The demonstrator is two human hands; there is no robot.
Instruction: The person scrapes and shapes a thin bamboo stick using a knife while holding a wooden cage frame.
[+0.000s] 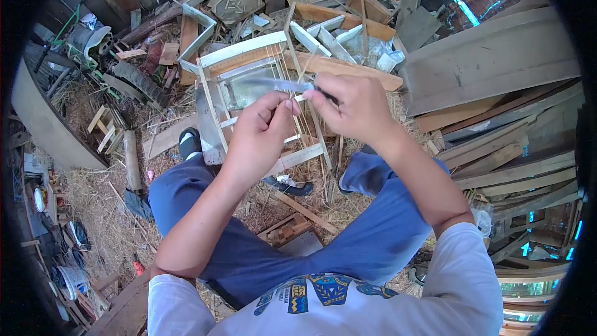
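Facing a slatted wooden frame (242,49), whitish along top and bottom rails, partly hidden behind both hands. Pinching thumb to fingertips in the left hand (264,127), around what cannot tell, while gripping a dark-handled knife (277,84) in the curled right hand (356,107), close beside the left, with blurred blade pointing leftward just beyond the left fingertips.

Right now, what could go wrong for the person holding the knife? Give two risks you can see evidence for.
The knife in the right hand appears close to the left hand, so a slip might cut it. The small pale piece between the hands could drop and get lost in the loose straw.
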